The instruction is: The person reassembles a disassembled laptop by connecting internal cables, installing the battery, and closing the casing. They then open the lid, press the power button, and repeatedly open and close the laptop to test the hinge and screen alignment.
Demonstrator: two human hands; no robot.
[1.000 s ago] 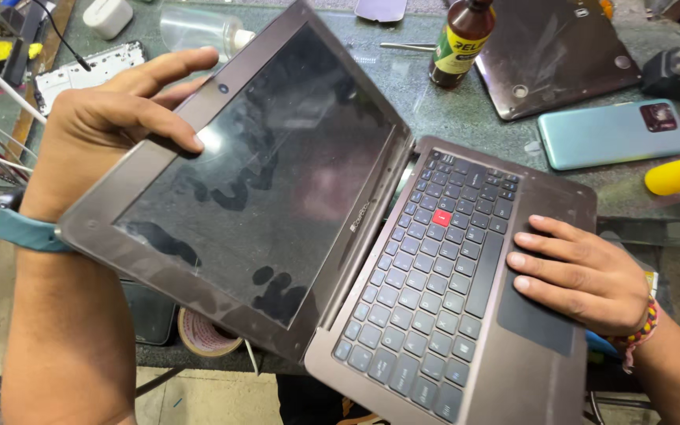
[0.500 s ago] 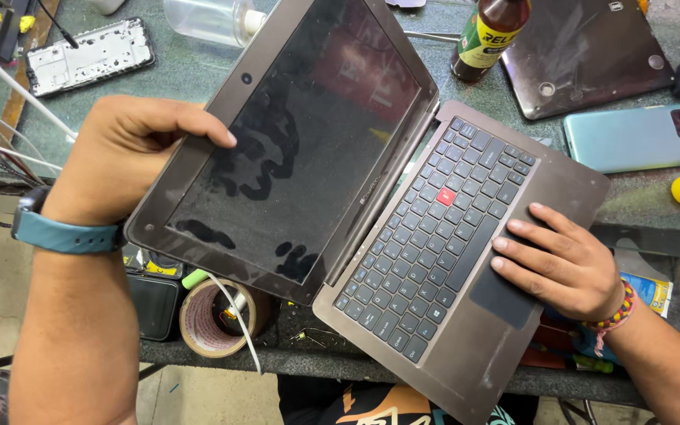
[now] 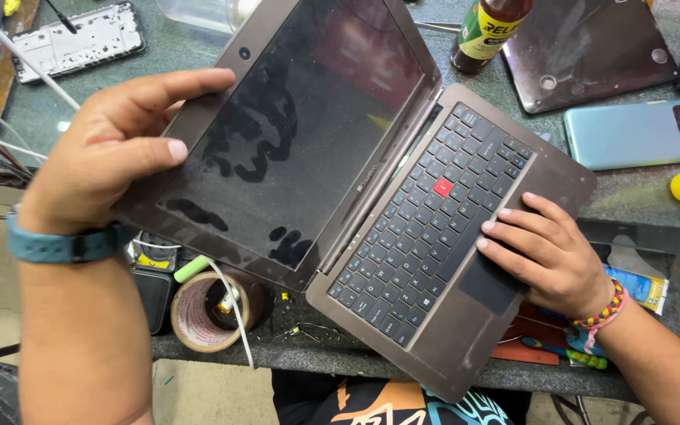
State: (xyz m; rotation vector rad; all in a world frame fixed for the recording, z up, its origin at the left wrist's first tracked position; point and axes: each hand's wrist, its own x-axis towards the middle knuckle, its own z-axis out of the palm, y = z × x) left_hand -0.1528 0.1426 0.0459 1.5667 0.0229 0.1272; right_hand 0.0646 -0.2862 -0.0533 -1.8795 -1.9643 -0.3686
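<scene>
Presently, a brown laptop (image 3: 403, 212) lies open at the table (image 3: 80, 102) edge, its long axis diagonal, overhanging toward the person. Left hand (image 3: 112, 153) grips the screen's outer edge, thumb on the bezel. Right hand (image 3: 548, 256) rests flat, fingers spread, on the palm rest beside the keyboard (image 3: 426, 228). A tape roll (image 3: 206, 311) sits beneath.

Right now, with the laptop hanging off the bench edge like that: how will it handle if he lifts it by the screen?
Likely awkward. The laptop is open nearly flat, so lifting by the lid, where the left hand grips, probably strains the hinge. The screen looks blotched, maybe already damaged, so fragile. The right hand presses the base, which overhangs the table and may tip if released.
</scene>
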